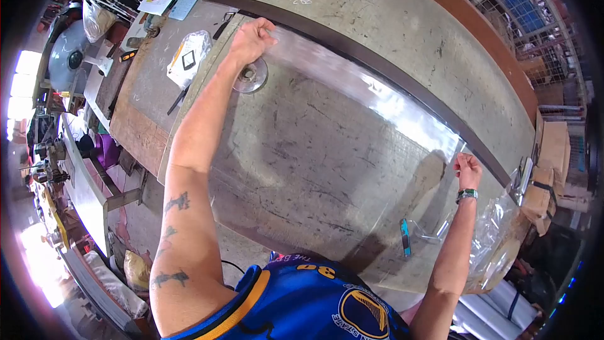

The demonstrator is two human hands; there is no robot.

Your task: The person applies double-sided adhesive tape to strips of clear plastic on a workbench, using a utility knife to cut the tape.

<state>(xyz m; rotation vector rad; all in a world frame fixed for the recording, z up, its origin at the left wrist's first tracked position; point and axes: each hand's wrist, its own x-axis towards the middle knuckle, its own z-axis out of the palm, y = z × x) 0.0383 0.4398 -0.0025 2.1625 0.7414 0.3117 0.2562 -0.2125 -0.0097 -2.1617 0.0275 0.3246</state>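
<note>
A clear plastic sheet spans the space between my hands over the worktable, with light glaring off its far edge. At its far left corner my left hand is closed, fingertips pinched on the sheet. My right hand is closed in a pinch at the far right corner, a watch on that wrist. Just below my left hand lies a round, tape-like roll. A long dark bar runs beyond the sheet's far edge. The sheet's near edge is hard to make out.
A teal-handled cutter lies on the worktable near my right forearm. Crumpled clear plastic is at the right edge. To the left are a plastic packet and a calculator. Wire-mesh shelving stands at the far right.
</note>
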